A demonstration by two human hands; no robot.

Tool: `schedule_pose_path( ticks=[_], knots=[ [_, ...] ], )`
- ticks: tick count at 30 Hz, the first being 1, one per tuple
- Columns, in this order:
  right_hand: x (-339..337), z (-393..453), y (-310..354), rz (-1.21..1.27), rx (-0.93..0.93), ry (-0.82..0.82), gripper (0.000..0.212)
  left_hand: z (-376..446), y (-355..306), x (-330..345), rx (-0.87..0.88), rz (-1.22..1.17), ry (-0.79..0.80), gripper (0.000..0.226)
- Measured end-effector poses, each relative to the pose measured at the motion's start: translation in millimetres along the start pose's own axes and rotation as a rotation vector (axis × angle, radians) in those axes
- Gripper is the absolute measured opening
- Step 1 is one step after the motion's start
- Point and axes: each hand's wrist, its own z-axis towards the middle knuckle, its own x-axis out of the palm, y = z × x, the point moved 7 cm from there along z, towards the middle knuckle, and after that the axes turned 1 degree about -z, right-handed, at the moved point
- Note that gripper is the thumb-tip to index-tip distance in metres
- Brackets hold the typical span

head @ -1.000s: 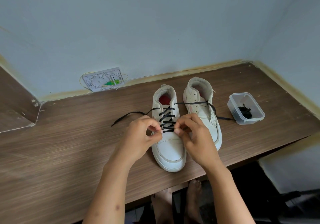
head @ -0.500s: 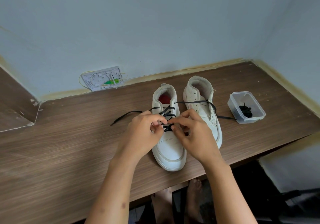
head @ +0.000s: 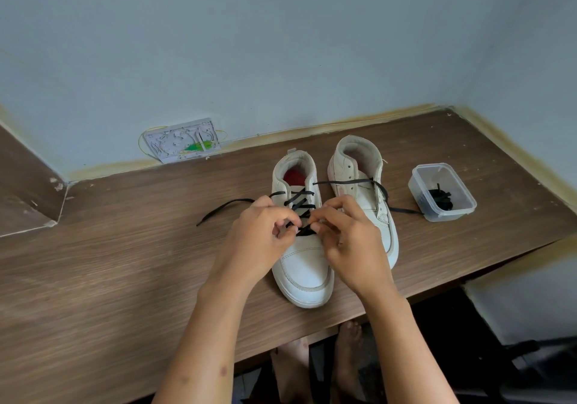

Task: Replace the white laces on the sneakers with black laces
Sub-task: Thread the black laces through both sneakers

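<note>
Bare feet [head: 315, 369] are seen below the near edge of the worktop [head: 103, 294], which is brown wood-grain laminate.

Nearest on the worktop, the left sneaker [head: 304, 266] is stood upright, toe toward the person, heel toward the wall. Upper is white, slightly creased, with a stitched toe panel and a pale sole rim; a red insole is visible through the opening.

The left hand [head: 256, 241] and right hand [head: 349, 244] are brought together over the lower eyelets. Fingers of both are curled and closed on the black lace [head: 299, 205], pinched at the bottom rows between thumb and fingertips. Exactly which strand is held by each cannot be told.

The black lace is flat and narrow, crossed in several rows up the tongue. One free end is trailed left across the worktop; the other is carried right, over the right sneaker [head: 362, 185], and ends just beside the container.

The right sneaker is set just beside the left, slightly farther back, same white finish, eyelets otherwise unlaced.

A clear plastic container [head: 443, 192], lidless, is placed right of the sneakers; a bundled black lace is seen inside.

Farthest, a white wall plate [head: 181, 141] with a green mark is propped where worktop meets the blue-grey wall.
</note>
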Motion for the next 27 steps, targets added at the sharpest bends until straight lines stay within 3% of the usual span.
schedule_pose_path(
  ticks=[6, 12, 19, 22, 27],
  knots=[
    [-9, 2, -18, 0.188, 0.181, -0.031, 0.017, -4, 11, -7, 0.020, -0.178, -0.046, 0.014],
    [-4, 4, -9, 0.089, 0.097, -0.048, 0.009, -3, 11, -11, -0.071, -0.164, -0.167, 0.008],
    [5, 6, -10, -0.010, 0.104, -0.015, 0.007, -2, 13, -4, -0.052, -0.067, -0.097, 0.012],
    [4, 6, -16, 0.056, 0.171, -0.032, 0.012, -3, 26, -4, -0.119, -0.188, -0.062, 0.022],
    [6, 5, -20, 0.156, 0.244, -0.032, 0.014, -5, 29, -3, -0.140, -0.385, -0.068, 0.011]
  ],
)
